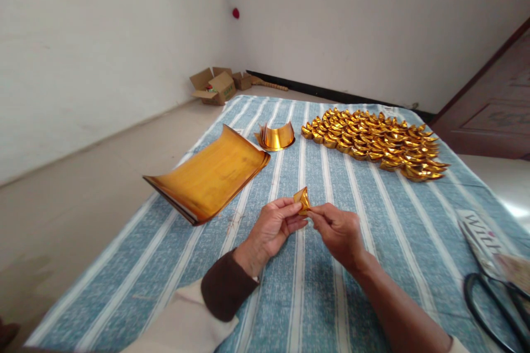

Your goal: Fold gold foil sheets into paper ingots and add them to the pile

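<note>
Between my two hands is a small piece of folded gold foil paper [302, 198], raised above the striped cloth. My left hand [274, 225] pinches its left side between thumb and fingers. On its lower right edge, my right hand [337, 230] grips with thumb and forefinger. Beyond my left hand lies a stack of large gold foil sheets [211, 171], with curled edges. A smaller curved stack of gold foil pieces [276, 137] stands behind it. To the far right, many folded gold paper ingots [368, 135] sit in close rows.
A blue and white striped cloth [285, 287] covers the table. Black-handled scissors [488, 287] lie at the right edge, near printed lettering. Open cardboard boxes [213, 87] stand on the floor by the wall. A brown door panel [492, 99] is at the right.
</note>
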Motion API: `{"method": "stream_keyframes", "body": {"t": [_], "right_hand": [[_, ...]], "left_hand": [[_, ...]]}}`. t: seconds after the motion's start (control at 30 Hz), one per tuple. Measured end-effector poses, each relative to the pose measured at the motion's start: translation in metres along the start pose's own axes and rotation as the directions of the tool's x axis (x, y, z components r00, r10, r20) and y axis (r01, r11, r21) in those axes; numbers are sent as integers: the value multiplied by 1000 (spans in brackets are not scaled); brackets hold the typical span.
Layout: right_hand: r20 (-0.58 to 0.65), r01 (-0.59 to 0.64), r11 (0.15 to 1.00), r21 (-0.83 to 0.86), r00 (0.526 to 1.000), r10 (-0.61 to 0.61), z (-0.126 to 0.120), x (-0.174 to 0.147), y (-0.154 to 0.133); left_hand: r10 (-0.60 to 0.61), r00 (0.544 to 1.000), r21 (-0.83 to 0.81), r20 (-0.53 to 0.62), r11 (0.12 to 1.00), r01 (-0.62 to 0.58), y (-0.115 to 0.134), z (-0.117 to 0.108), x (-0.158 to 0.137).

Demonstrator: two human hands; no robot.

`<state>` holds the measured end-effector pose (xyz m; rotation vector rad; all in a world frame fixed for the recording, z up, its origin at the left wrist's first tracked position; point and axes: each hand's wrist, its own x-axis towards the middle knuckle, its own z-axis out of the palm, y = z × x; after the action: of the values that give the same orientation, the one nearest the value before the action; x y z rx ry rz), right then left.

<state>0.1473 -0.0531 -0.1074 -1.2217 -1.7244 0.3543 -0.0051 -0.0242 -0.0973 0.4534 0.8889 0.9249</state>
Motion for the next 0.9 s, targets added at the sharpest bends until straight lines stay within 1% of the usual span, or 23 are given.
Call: {"method": "stream_keyframes", "body": {"t": [0.1, 0.2, 0.27, 0.4, 0.63, 0.9], "right_hand": [[-13, -29, 1000, 5, 999, 29, 2, -1, 1], [10, -51, 999, 4, 999, 51, 4, -4, 2], [28, -32, 999, 8, 999, 32, 6, -5, 3], [27, 15, 1000, 16, 1000, -15, 9, -6, 5], [1, 6, 1000, 27, 1000, -6, 9, -5, 6], [4, -11, 999, 30, 1000, 11, 8, -5, 5]], "left_hand": [[18, 1000, 11, -12, 1000, -18, 0, 1, 0], [32, 999, 21, -8, 999, -32, 1, 2, -1], [34, 999, 25, -4, 999, -34, 1, 2, -2], [24, 1000, 25, -10, 999, -24, 0, 1, -1], [29, 1000, 30, -11, 999, -28, -1, 0, -1], [32, 999, 33, 0, 999, -32, -1, 0, -1]]}}
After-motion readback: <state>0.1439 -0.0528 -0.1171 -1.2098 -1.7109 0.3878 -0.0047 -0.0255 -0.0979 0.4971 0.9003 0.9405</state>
